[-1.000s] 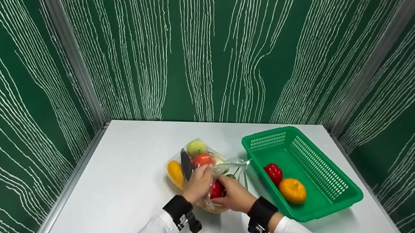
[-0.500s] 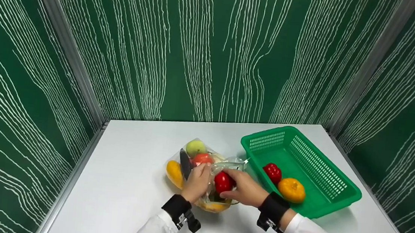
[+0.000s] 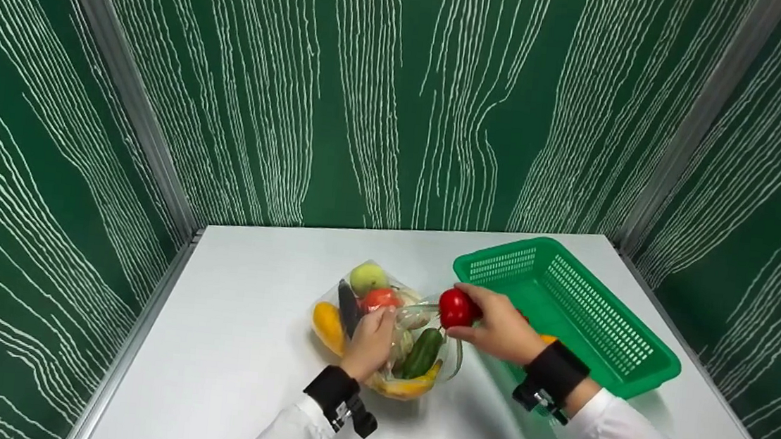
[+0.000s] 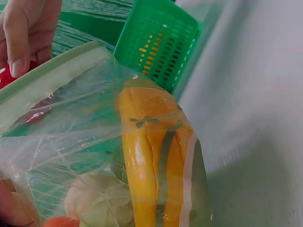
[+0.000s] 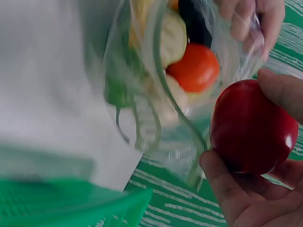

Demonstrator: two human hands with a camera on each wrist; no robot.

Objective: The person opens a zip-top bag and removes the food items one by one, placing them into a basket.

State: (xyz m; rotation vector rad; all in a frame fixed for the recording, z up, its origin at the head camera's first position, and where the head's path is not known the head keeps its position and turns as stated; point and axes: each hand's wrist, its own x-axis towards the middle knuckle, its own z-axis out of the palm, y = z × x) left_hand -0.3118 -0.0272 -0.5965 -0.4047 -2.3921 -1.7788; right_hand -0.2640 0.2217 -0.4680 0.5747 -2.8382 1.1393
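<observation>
My right hand [image 3: 503,326] grips a round, glossy red fruit [image 5: 251,126] between thumb and fingers, just beyond the mouth of a clear zip bag [image 4: 71,104]. In the head view, my left hand [image 3: 371,345] pinches the bag's near side and keeps its mouth spread. Inside the bag are a dark green cucumber [image 3: 424,353], yellow bananas [image 3: 407,389], an orange-red tomato [image 5: 195,67], a dark eggplant [image 3: 349,309], a pale green round fruit [image 3: 368,278] and a long yellow-orange one [image 3: 329,326]. The left fingertips are partly hidden by plastic in the right wrist view.
A green perforated basket [image 3: 609,309] stands to the right of the bag on the white table [image 3: 250,292]. An orange pumpkin [image 3: 548,339] in it is mostly hidden behind my right hand. Green walls with white streaks enclose the table's back and sides.
My right hand has drawn the red fruit up and rightward out of the bag, uncovering the cucumber. The left hand has stayed on the bag.
</observation>
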